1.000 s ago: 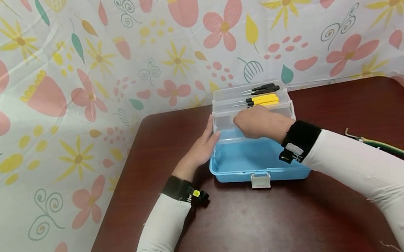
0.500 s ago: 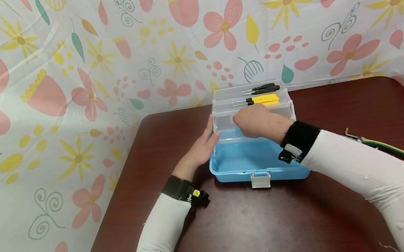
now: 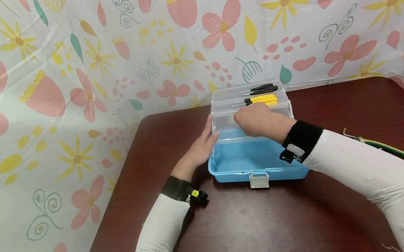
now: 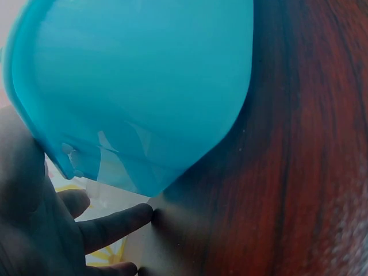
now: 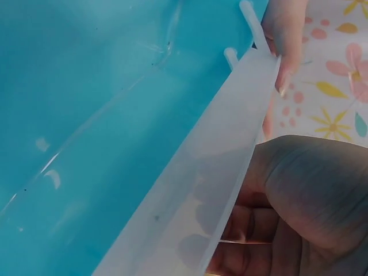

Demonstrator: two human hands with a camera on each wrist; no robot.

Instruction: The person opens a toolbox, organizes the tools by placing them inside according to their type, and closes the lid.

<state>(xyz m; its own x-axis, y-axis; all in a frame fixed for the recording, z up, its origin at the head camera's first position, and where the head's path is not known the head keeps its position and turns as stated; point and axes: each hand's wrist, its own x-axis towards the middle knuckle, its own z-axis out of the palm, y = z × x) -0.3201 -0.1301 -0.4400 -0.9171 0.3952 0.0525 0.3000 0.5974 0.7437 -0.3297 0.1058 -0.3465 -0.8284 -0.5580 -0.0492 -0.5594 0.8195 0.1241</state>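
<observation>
Fingers of your right hand (image 3: 255, 120) curl round translucent tray (image 5: 213, 132), thumb hard to see; your left hand (image 3: 200, 146), fingers extended, touches side of blue toolbox (image 3: 231, 177) on table (image 3: 290, 223).

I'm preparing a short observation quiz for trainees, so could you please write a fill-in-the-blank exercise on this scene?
The toolbox has a ____ base.
The screwdrivers farthest from the person have ____ handles.
The left hand rests against the toolbox's ____ side.
The green-handled tool lies to the toolbox's ____.

Missing words: blue; black; left; right.
</observation>
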